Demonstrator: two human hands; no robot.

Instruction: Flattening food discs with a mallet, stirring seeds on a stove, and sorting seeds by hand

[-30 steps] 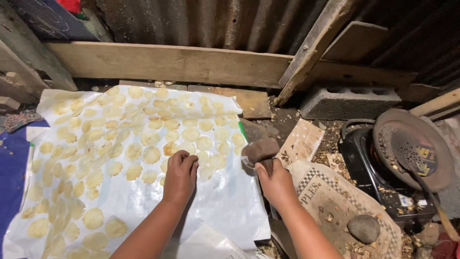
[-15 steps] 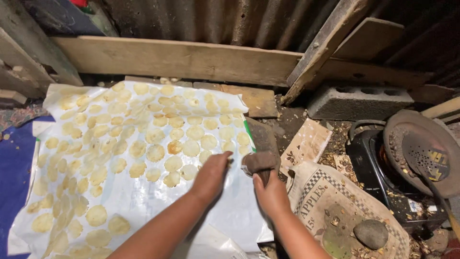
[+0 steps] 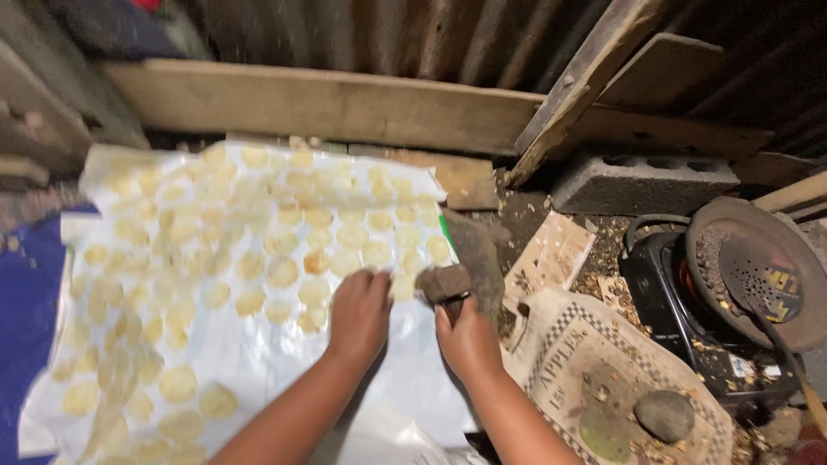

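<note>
While gripped, the brown block point(image 3: 444, 282) looks worn.

Your left hand point(image 3: 360, 312) lies palm down, fingers together and pointing away from you, forearm running back toward the lower left. Your right hand point(image 3: 466, 334) sits just beside it, fingers curled shut in a grip, forearm angled toward the lower right.

Lighting dim overall; brightest area is the white sheet point(image 3: 258, 362) at 8 o'clock, lit from above; corrugated wall point(image 3: 362, 34) at 12 o'clock falls into deep shadow; motion blur softens the yellow discs point(image 3: 284, 271) at the left edge; wide-angle bending at the corners.
</note>
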